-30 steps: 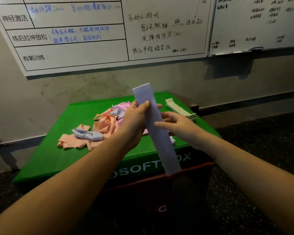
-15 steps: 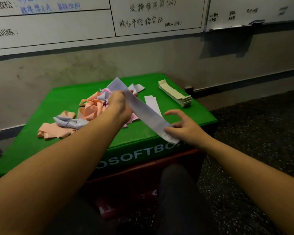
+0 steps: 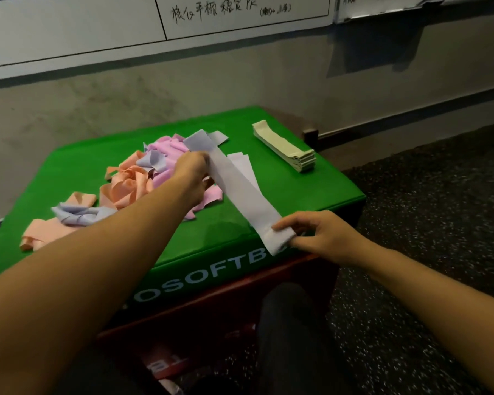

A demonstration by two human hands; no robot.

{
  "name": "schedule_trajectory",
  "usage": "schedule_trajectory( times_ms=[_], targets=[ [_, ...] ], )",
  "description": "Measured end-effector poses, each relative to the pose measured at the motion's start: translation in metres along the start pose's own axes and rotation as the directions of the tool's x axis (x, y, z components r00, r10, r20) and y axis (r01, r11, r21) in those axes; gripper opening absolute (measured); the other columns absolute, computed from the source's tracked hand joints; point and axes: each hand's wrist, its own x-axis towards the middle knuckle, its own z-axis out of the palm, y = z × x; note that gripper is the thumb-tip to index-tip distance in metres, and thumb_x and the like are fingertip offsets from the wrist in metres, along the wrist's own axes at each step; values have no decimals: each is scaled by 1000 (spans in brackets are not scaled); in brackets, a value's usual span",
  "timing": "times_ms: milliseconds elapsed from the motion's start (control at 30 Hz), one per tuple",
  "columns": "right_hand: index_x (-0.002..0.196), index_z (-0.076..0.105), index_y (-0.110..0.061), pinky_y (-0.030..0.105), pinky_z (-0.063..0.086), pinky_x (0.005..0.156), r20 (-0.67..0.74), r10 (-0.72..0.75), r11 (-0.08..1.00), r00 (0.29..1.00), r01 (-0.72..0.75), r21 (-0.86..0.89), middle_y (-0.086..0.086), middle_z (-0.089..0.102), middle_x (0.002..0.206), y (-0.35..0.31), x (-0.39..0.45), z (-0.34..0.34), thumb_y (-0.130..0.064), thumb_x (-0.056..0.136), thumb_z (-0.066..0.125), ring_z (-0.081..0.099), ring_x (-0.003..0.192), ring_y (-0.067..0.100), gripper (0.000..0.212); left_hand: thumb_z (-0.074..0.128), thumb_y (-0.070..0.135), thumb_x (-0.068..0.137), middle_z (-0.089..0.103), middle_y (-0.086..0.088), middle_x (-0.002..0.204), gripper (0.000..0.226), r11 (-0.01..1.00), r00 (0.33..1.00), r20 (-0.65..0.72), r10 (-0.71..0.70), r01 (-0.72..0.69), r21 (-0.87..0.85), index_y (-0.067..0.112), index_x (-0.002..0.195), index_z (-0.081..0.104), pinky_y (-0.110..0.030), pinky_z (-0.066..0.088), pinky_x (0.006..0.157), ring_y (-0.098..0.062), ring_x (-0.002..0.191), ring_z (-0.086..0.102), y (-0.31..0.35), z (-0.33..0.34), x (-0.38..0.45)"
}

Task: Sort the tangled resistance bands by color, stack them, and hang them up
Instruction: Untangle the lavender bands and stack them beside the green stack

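A flat pale lilac elastic resistance band (image 3: 240, 195) is held stretched in a diagonal line above the right-hand part of the green padded box top, the surface (image 3: 311, 189). Its far end is gripped by the left hand (image 3: 193, 171), fingers closed round it just beside the pile. Its near end is pinched by the right hand (image 3: 315, 233) at the near edge of the surface; thumb and fingers (image 3: 283, 223) are curled on the band, and the tip hangs past the edge.

A second pale lilac strip (image 3: 244, 163) lies flat under the held band, presumably the start of that colour's stack. A finished stack of pale green flat bands (image 3: 288, 151) sits at the far right corner, well apart.

To the left, a tangled heap of pink, peach and lilac bands (image 3: 143, 181) is spread out, with more peach and lilac loops (image 3: 69, 216) nearer the left edge.

Risks, as judged:
- Far end held touching the heap; loose pink loops could be snagged and dragged onto the lilac stack.
- Band looks under light tension; if one end is let go first, it may snap back and land crooked or folded.
- Near end overhangs the edge; if laid down as it is, the band could slide off to the dark speckled floor (image 3: 425, 238).
- Misalignment with the strip beneath would leave a ragged stack, harder to hang.
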Motion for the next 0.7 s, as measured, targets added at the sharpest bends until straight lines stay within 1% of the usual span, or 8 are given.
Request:
schedule_trajectory(
  times_ms=[67,100,167,233,333,433,567,700],
  targets=[
    [101,76,-29,18,48,82,-94,-176,963,980,152,-222,-12,67,101,13,7,1,-32,85,73,61,95,4,17,45,-5,94,61,-8,106,38,998,998,50,25,-28,64,18,124,49,-36,54,74,-23,97,61,-4,3,15],
    [96,78,-25,25,47,84,-123,-259,923,958,208,-324,-11,62,102,19,10,1,-40,83,69,56,97,8,22,47,-5,94,62,-9,111,37,994,997,70,29,-36,102,20,121,51,-38,55,80,-24,102,62,-6,4,23],
    [89,77,-24,39,45,86,-140,-352,854,925,257,-453,-9,56,109,29,17,0,-44,79,67,50,103,15,25,52,-3,94,63,-10,117,29,984,995,94,17,-33,173,22,108,55,-43,55,90,-27,107,63,-9,9,37],
    [89,74,-27,45,43,83,-95,-422,786,902,311,-534,-10,61,113,37,25,-2,-40,77,69,50,107,17,18,53,-3,94,62,-10,115,27,976,994,105,24,-46,214,22,105,54,-41,56,89,-26,106,63,-14,14,53],
    [95,73,-25,44,47,75,-57,-435,799,899,355,-486,-15,67,96,46,41,-3,-31,79,67,54,93,11,18,52,-7,94,62,-8,105,30,965,989,133,58,-90,246,15,115,53,-33,55,75,-23,98,62,-21,26,77],
    [98,75,-22,41,47,71,-174,-448,825,877,331,-458,-20,64,92,53,62,-5,-28,82,67,55,86,12,19,48,-12,92,61,-9,94,32,944,984,144,101,-140,299,11,113,55,-28,55,62,-23,87,61,-26,39,104],
    [96,77,-20,41,46,74,-196,-474,796,859,322,-512,-7,68,95,66,89,-9,-25,84,72,56,89,19,14,53,-12,90,60,-6,95,29,909,982,131,136,-176,378,15,101,54,-38,56,81,-26,94,60,-33,51,137],
    [99,74,-25,30,35,73,-74,-455,767,888,348,-540,-10,68,91,77,105,-4,-30,86,67,52,87,13,16,58,-10,90,58,0,91,38,872,979,140,146,-194,449,13,119,51,-38,58,83,-22,92,60,-42,54,158]
  ],
)
